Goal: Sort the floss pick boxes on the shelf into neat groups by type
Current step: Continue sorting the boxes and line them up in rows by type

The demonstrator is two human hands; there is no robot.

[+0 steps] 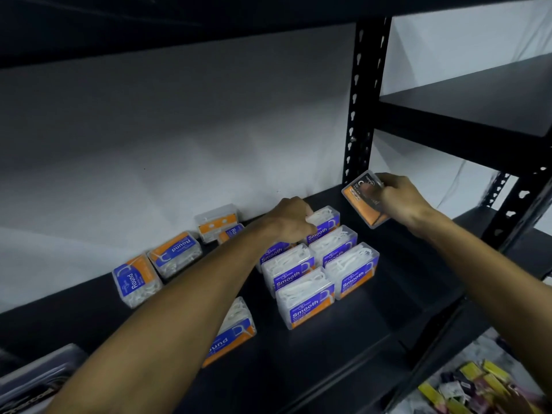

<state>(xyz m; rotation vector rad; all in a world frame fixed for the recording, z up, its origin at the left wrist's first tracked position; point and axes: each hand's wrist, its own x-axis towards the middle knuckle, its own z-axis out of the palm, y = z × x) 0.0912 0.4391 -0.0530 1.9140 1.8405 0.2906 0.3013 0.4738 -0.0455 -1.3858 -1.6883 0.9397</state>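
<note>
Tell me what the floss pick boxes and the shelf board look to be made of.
Smooth boxes: clear hard plastic, glossy, since the white picks show through the walls; the blue and orange bands look like printed labels. The dark box in the right hand seems the same clear plastic with a black and orange label. Shelf board: matte black, probably painted metal or laminate; cannot tell which.
</note>
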